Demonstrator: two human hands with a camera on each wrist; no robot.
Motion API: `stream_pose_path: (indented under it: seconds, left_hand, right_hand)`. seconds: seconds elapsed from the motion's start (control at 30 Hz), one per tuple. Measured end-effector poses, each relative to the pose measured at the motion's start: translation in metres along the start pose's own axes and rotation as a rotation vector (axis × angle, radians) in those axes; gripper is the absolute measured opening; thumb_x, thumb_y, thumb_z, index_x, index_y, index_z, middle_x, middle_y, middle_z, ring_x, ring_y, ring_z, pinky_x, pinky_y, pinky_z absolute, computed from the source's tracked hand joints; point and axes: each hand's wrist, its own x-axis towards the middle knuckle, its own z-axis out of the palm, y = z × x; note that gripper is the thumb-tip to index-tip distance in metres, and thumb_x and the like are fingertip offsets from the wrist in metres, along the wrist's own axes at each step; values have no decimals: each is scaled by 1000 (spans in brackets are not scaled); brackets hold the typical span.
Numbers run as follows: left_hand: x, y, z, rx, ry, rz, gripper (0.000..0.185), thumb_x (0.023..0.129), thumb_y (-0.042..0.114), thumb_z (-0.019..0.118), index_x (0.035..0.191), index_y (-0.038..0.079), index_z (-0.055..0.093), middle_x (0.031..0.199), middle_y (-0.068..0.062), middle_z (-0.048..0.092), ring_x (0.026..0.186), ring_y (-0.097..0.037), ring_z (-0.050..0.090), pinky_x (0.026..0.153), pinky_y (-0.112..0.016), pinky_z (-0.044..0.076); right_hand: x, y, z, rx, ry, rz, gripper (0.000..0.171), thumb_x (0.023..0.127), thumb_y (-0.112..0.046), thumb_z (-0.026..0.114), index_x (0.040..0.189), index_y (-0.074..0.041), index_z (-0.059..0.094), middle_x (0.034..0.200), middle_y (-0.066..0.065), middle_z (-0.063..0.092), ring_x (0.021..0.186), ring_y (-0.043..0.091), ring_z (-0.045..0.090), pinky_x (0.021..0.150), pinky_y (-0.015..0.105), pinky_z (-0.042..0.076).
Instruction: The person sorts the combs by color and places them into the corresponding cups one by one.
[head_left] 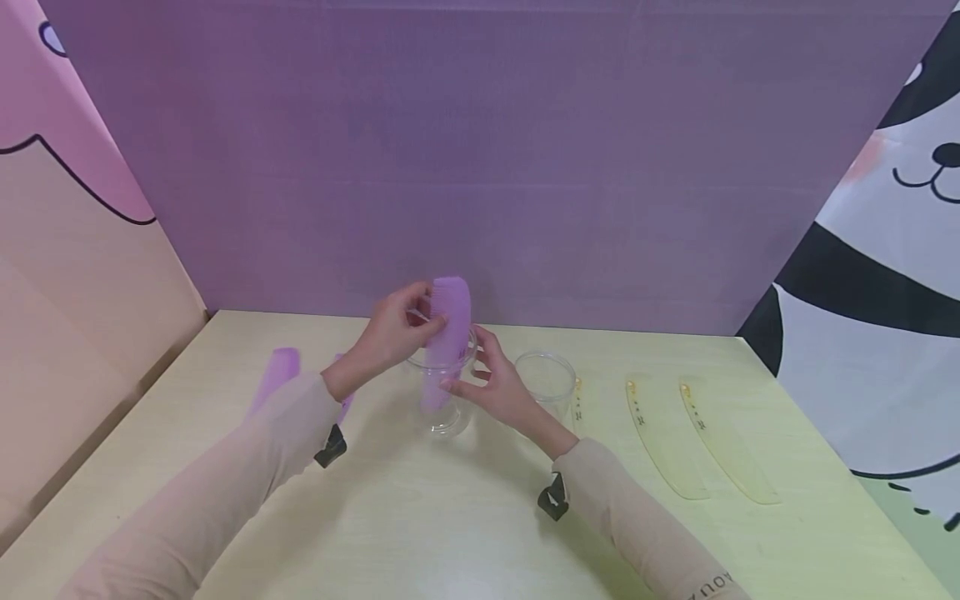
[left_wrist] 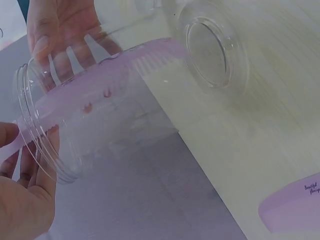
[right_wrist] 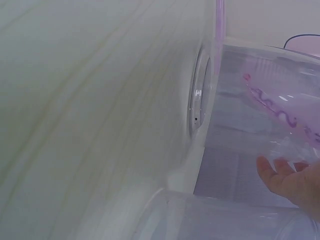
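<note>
**Holding a comb [head_left: 455, 325] partway inside a jar [head_left: 459, 412]**

In the head view, pinches the purple comb near its upper end with the left hand [head_left: 397, 329], fingers closed up to its thickness. With the right hand [head_left: 506, 387], grips the clear jar from the side, fingers and thumb spread to its width. Seems only partly done: with one comb's lower part inside the jar and its top above the rim, yet to be let go. To the left, leaves outside a second comb [head_left: 277, 371] and a third comb [head_left: 346, 407], both partly hidden by the left arm. To the right, shows another jar [head_left: 545, 375] and three yellow pieces [head_left: 663, 450], lying apart from the gripped jar. Underneath, offers a pale worktop [head_left: 420, 517]; behind, a purple backdrop [head_left: 480, 167]; at the sides, a pink cartoon wall [head_left: 82, 108] and a panda print [head_left: 900, 300].

In the left wrist view, shows the comb's teeth through the jar wall and, at lower right, a lettered purple comb outside.

In the right wrist view, shows bent fingers against the jar, with the worktop's grain alongside. From here, cannot tell the left hand's hold.
</note>
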Motion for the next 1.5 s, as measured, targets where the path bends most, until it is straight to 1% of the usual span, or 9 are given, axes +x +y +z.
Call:
stream_pose_path:
  seconds: [0.1, 0.2, 0.47, 0.63, 0.8, 0.97, 1.1, 1.23, 1.5]
  left_hand:
    - [1, 0, -1, 24, -17, 13, 24, 82, 8, 64, 104, 3, 57, 91, -13, 62, 79, -24, 63, 68, -30, 56]
    - [2, -1, -2, 52, -39, 26, 24, 81, 8, 65, 103, 1, 57, 93, -14, 63, 82, -24, 63, 71, -30, 56]
    - [5, 1, -4, 116, -75, -13, 25, 79, 8, 67, 98, 0, 55, 96, -16, 62, 84, -29, 64, 75, -35, 56]
    - [7, 0, -3, 130, -78, -5, 25, 78, 6, 69, 96, 0, 52, 97, -16, 61, 86, -30, 65, 77, -35, 56]
    - [9, -2, -2, 118, -91, 21, 34, 77, 2, 68, 107, -2, 53, 101, -18, 60, 89, -30, 64, 79, -34, 55]
    - [12, -3, -2, 92, -115, 54, 45, 77, -1, 67, 119, 1, 51, 104, -17, 59, 89, -31, 63, 77, -34, 56]
    - [14, -6, -2, 84, -133, 81, 45, 77, -2, 66, 119, 3, 51, 105, -16, 59, 90, -29, 61, 77, -34, 56]
    - [14, -6, -3, 94, -152, 84, 44, 77, -2, 66, 118, 4, 51, 105, -15, 58, 90, -28, 60, 79, -34, 55]
    - [14, -4, -5, 111, -172, 60, 47, 77, -3, 66, 120, 3, 48, 106, -16, 58, 88, -30, 63, 78, -35, 56]
  right_hand:
    - [0, 0, 0, -8, 2, 0, 76, 81, -9, 68, 141, -7, 21, 145, 13, 29, 129, 38, 36, 100, 57, 36]
    - [0, -1, 0, -15, 2, 3, 76, 81, -9, 68, 141, -8, 21, 145, 13, 29, 129, 38, 36, 100, 57, 36]
    - [0, -2, 0, -28, 4, -3, 76, 81, -9, 68, 141, -6, 21, 144, 14, 29, 129, 38, 36, 100, 56, 37]
    - [0, -2, 0, -27, 4, -8, 76, 81, -8, 68, 141, -6, 21, 144, 15, 29, 128, 39, 36, 100, 56, 37]
    - [-1, -2, 0, -21, 3, -11, 75, 81, -8, 67, 141, -6, 21, 144, 15, 29, 128, 39, 36, 100, 58, 36]
    - [-1, -1, 0, -12, 4, -4, 75, 81, -7, 67, 141, -7, 21, 144, 14, 30, 129, 38, 37, 100, 57, 36]
    - [-1, 0, 0, 2, 3, -5, 75, 81, -6, 67, 140, -6, 21, 143, 15, 30, 129, 38, 36, 100, 58, 36]
    - [-1, -1, 1, 1, 2, -2, 75, 81, -7, 67, 140, -6, 21, 144, 15, 29, 129, 38, 36, 101, 58, 36]
    - [-1, -3, 0, 0, 2, 0, 75, 82, -7, 67, 141, -5, 20, 144, 16, 28, 129, 39, 35, 101, 59, 35]
